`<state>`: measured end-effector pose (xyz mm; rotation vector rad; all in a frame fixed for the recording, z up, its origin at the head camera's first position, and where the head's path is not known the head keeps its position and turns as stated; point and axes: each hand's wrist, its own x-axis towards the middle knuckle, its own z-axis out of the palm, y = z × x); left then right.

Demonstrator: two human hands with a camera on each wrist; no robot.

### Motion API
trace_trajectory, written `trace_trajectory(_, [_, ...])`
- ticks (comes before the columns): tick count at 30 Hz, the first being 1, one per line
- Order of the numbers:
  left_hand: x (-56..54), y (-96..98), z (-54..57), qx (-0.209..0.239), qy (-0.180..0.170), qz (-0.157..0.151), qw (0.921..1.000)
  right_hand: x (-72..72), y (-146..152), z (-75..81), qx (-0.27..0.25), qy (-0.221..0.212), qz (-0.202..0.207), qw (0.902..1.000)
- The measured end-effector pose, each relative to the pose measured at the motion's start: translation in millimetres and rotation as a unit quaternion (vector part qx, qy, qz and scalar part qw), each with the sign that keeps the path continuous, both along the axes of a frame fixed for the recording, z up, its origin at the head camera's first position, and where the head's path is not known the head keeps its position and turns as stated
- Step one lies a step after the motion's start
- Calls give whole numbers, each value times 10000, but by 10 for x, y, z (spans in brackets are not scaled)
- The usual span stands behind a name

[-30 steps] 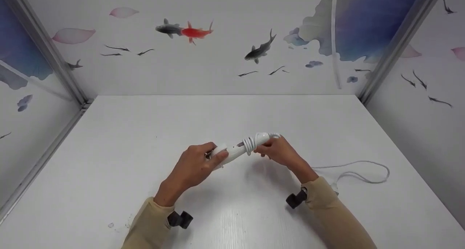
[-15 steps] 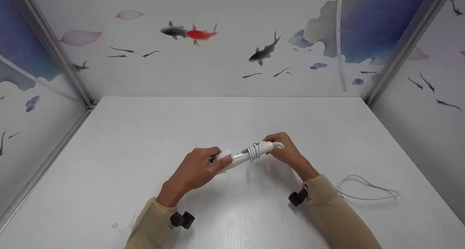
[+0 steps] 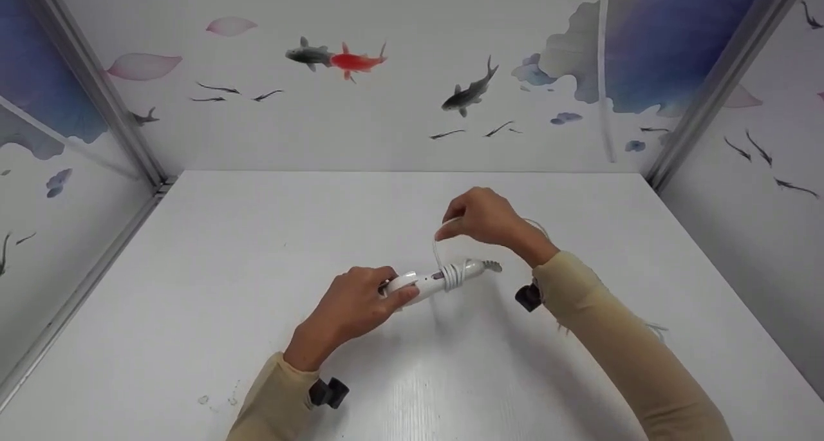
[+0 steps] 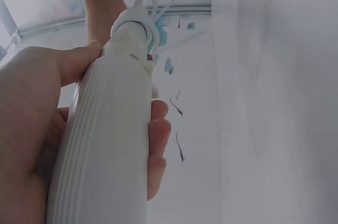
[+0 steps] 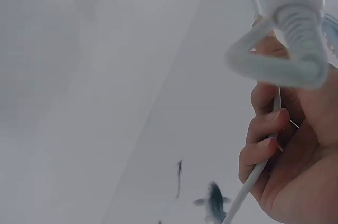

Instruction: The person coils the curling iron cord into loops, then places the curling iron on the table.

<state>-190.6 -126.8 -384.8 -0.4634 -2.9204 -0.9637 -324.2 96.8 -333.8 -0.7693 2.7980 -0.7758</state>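
I have the white handheld device (image 3: pixel 426 285) above the table (image 3: pixel 257 228), slanted, with shadow below it. Left hand (image 3: pixel 357 302) grips the end away from the cord exit: in the left wrist view the ribbed body sits between thumb and fingers (image 4: pixel 157 150), thumb along one side, fingertips coming round the other. Past those fingers, clear of them, the white cord (image 3: pixel 453 276) is looped several times round the body, near the ridged strain relief (image 3: pixel 492 266). Right hand (image 3: pixel 483 219) is beyond that end, apart from the body, fingers curled and pinching cord; I see a strand going from the loops to its fingertips. Right wrist view gives me the cord running across the curled fingers, the strain relief and bent cord in front, partly covering that hand. More cord arcs out behind the right wrist, and a bit shows past the right sleeve (image 3: pixel 605 325); its path under the arm I can't tell. Farther out: black wrist cameras (image 3: pixel 337 393), left sleeve (image 3: pixel 273 386), back wall (image 3: pixel 386 132) with a painted red fish (image 3: pixel 357 62).
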Motion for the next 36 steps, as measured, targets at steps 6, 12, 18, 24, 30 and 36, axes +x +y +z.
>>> trace_trajectory(6, [3,-18,12,109,106,259,9995,114,-133,278,95,723,301,9969])
trace_trajectory(12, [0,-46,24,191,100,449,9988,287,-218,381,-162,1318,895,9871])
trace_trajectory(18, [21,-50,49,137,314,342,9988,353,-258,301,-494,1507,935,9829])
trace_trajectory(24, [18,-48,24,41,287,237,9993,396,-299,202,-737,1742,874,9780])
trace_trajectory(30, [-36,-84,4,77,166,512,9985,518,-263,191,-1090,2235,885,9645])
trace_trajectory(36, [-73,-142,33,258,294,1269,9911,680,-163,167,-1459,2651,984,9480])
